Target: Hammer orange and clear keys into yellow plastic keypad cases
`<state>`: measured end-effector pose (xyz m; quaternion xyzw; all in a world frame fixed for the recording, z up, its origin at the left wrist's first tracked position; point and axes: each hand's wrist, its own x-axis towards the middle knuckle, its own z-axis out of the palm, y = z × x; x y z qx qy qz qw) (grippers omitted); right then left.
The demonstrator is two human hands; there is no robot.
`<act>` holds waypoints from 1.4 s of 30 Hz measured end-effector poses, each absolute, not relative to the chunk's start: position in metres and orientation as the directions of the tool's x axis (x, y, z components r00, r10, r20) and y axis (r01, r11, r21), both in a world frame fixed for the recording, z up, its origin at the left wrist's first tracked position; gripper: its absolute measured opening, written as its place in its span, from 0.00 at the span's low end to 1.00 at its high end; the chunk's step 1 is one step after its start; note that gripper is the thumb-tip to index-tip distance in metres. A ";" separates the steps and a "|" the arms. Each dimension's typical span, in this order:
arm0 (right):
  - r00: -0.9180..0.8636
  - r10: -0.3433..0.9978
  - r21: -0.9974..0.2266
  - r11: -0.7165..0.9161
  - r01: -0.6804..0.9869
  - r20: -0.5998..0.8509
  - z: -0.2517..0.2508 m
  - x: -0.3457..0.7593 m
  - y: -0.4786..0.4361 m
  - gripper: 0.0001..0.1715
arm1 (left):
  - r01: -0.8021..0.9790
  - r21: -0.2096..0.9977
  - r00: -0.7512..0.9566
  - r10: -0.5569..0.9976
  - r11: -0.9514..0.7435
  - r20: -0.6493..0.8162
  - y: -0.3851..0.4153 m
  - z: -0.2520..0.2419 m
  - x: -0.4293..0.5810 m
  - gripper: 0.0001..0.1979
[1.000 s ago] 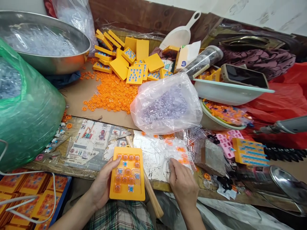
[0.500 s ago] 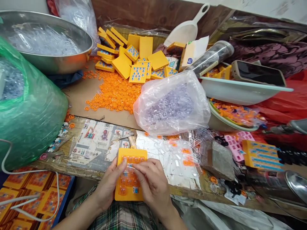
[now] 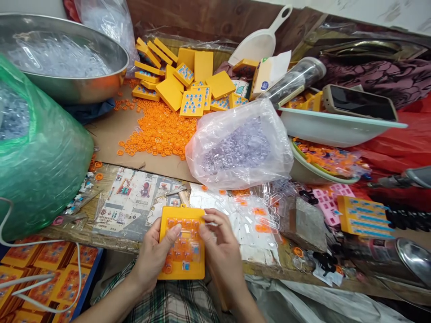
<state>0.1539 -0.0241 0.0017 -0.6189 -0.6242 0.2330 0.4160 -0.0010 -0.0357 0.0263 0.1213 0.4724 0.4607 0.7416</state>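
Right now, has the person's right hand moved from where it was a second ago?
Yes, the right hand has moved left, away from the grey block, to the right edge of the yellow case.

I had my left hand point(image 3: 151, 255) gripping a yellow panel point(image 3: 178, 273), my right hand point(image 3: 224, 253) beside it.
Through my remote feed, orange pieces point(image 3: 161, 130) lay beyond, near a translucent bag point(image 3: 240, 177).

No wording, brand or number is legible. Print on the illustrated sheet point(image 3: 134, 197) on the counter point(image 3: 89, 235) is too small to read. The pale carton point(image 3: 265, 78) bears a round blue mark, characters unreadable. Lettering on the dark jar point(image 3: 368, 249) is indistinct.
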 end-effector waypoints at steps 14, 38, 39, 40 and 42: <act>-0.286 0.947 -0.844 0.269 0.463 0.145 0.041 0.166 -0.031 0.14 | -0.751 0.381 0.287 0.786 0.539 -0.547 -0.038 0.016 -0.030 0.26; 0.012 0.970 -0.893 0.220 0.393 0.244 0.010 0.133 -0.059 0.12 | -0.511 0.749 0.094 0.894 0.422 -0.439 -0.050 0.013 -0.023 0.34; 0.109 0.976 -0.935 0.143 0.324 0.187 0.006 0.130 -0.059 0.10 | -0.497 0.762 0.077 0.896 0.415 -0.437 -0.050 0.014 -0.023 0.34; 0.179 0.980 -0.976 0.049 0.213 0.088 0.004 0.128 -0.059 0.10 | -0.488 0.773 0.057 0.899 0.405 -0.435 -0.050 0.016 -0.024 0.34; 0.165 0.973 -0.986 -0.150 -0.068 -0.159 0.002 0.123 -0.057 0.16 | -0.471 0.795 0.009 0.903 0.382 -0.429 -0.050 0.018 -0.024 0.35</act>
